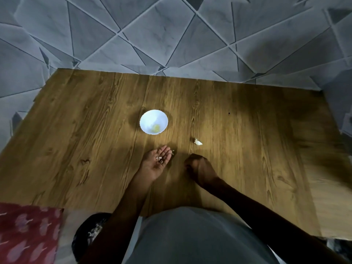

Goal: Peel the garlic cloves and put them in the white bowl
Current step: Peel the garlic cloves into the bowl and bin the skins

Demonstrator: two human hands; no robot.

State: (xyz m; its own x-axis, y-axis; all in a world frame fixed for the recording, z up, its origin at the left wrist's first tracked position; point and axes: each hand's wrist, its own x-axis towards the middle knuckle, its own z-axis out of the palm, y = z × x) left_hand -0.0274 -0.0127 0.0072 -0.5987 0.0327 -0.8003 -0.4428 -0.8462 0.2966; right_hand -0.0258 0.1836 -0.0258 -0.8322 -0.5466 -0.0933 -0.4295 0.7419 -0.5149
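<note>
While the left hand [155,164] lies palm up on the wooden counter [76,130], its fingers are spread loosely and a few small scraps of garlic skin [159,158] rest in the hollow of the palm, cradled rather than pinched. Another scrap [173,152] lies on the wood just past the fingertips, at about 2 o'clock from that palm. The right hand [198,166] sits just beside it at 3 o'clock, knuckles up and fingers curled under into a loose fist; it is dark and slightly blurred, so I cannot tell whether anything is inside it.

The white bowl [150,116] stands upright near the middle of the counter, at 12 o'clock from the left hand and apart from it. In its bottom lies a pale yellowish peeled clove [156,128]. One unpeeled garlic clove [198,141] lies on the bare wood at 4 o'clock from the bowl and at 12 o'clock from the right fist, touching neither.

Behind the counter rises a grey wall [171,35] with a pattern of angular lines. At 8 o'clock, a red patterned cloth [28,233] shows at the picture's edge.
</note>
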